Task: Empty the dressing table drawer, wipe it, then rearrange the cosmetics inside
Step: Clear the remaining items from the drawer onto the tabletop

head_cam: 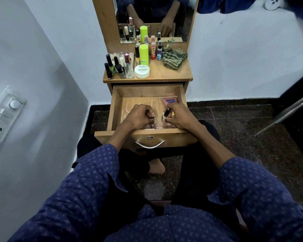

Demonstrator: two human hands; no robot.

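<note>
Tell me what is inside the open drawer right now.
Inside the drawer: a pink Vaseline tube at the back right, a brown item gripped by the left hand, and a dark tube held by the right hand. The hands hide whatever lies beneath them.

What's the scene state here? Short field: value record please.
drawer: open, pulled toward the person
in drawer: pink Vaseline tube at the far right corner; small items under the hands, partly hidden
left hand: inside the drawer, grips a small brown item
right hand: inside the drawer, holds a dark slim tube
tabletop: nail polish bottles, white nail polish remover jar, neon green bottle, checked cloth
stage: emptying or refilling, cannot tell
</note>
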